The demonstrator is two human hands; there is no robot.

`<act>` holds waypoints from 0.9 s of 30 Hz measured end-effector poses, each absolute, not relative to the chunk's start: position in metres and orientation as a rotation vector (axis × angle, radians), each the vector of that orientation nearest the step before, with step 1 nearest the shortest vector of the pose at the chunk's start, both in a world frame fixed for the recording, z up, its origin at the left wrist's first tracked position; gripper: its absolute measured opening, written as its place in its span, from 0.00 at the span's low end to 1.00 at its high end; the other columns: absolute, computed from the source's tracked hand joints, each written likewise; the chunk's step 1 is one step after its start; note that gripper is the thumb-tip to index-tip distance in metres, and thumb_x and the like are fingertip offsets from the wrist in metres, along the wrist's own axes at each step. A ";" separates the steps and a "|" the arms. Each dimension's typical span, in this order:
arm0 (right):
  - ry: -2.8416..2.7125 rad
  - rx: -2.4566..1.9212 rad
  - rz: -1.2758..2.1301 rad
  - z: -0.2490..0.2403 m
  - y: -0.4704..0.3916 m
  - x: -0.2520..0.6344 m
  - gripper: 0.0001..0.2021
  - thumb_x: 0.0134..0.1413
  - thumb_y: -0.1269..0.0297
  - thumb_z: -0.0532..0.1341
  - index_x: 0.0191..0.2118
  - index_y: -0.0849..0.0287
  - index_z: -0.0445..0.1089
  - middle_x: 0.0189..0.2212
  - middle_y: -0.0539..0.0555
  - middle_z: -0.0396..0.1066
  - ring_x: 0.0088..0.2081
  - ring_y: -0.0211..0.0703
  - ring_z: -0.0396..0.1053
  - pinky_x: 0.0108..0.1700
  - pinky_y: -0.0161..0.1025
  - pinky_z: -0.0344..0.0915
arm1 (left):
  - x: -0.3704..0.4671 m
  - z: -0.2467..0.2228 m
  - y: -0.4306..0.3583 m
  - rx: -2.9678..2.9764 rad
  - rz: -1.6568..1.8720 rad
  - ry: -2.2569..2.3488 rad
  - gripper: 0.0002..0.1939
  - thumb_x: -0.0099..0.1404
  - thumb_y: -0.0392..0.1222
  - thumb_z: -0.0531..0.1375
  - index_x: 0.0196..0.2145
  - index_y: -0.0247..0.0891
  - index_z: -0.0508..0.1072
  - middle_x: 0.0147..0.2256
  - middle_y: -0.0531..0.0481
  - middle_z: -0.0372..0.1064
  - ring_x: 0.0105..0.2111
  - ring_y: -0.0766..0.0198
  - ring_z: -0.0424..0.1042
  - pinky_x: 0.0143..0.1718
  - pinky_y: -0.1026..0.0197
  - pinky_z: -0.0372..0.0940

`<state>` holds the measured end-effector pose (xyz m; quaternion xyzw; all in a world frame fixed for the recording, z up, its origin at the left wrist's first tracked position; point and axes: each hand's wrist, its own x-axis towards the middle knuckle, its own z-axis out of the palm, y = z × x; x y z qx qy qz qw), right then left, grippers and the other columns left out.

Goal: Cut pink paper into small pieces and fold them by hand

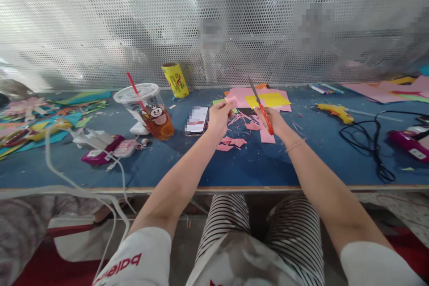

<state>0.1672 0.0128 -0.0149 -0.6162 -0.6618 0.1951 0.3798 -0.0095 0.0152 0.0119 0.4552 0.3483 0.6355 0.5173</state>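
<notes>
One pink paper (pixel 231 100) is pinched by my left fingers (pixel 229 107). My right fingers (pixel 257 111) grip red-handled scissors (pixel 267 119) above the counter (pixel 254 170).

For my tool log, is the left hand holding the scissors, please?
No, the right hand holds the scissors; the left hand holds pink paper.

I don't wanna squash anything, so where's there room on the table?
The blue table has bare room between the pink scraps and its near edge, and between the right forearm and the black cord. It's crowded at the left end, with paper strips and white cables, and around the red scissors.
</notes>
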 end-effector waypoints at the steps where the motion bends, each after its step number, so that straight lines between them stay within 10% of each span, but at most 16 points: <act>1: -1.724 -1.674 0.414 -0.016 0.015 0.175 0.23 0.51 0.43 0.51 0.26 0.60 0.64 0.24 0.60 0.68 0.28 0.45 0.66 0.30 0.38 0.59 | -0.010 0.012 0.015 1.096 1.522 0.836 0.14 0.50 0.40 0.65 0.17 0.35 0.63 0.14 0.59 0.53 0.14 0.76 0.56 0.16 0.69 0.48; 10: -1.949 -2.013 0.120 -0.033 0.027 0.213 0.15 0.49 0.59 0.57 0.32 0.68 0.72 0.36 0.73 0.72 0.40 0.60 0.70 0.40 0.47 0.62 | -0.008 0.004 0.019 1.167 1.400 0.820 0.04 0.49 0.30 0.62 0.22 0.33 0.70 0.17 0.55 0.62 0.17 0.76 0.60 0.21 0.69 0.56; 18: -1.684 -1.108 0.521 -0.014 0.013 0.169 0.15 0.49 0.60 0.59 0.42 0.60 0.67 0.39 0.57 0.69 0.40 0.42 0.68 0.44 0.42 0.65 | -0.002 -0.005 0.017 1.430 1.225 0.918 0.04 0.49 0.36 0.64 0.23 0.32 0.73 0.19 0.52 0.68 0.19 0.72 0.66 0.24 0.67 0.62; 27: -1.639 -1.050 0.646 -0.016 0.008 0.158 0.14 0.47 0.63 0.59 0.42 0.60 0.67 0.35 0.54 0.70 0.34 0.39 0.68 0.38 0.39 0.66 | -0.002 -0.007 0.017 1.554 1.176 0.927 0.04 0.49 0.37 0.63 0.23 0.33 0.73 0.17 0.53 0.65 0.18 0.72 0.64 0.23 0.68 0.59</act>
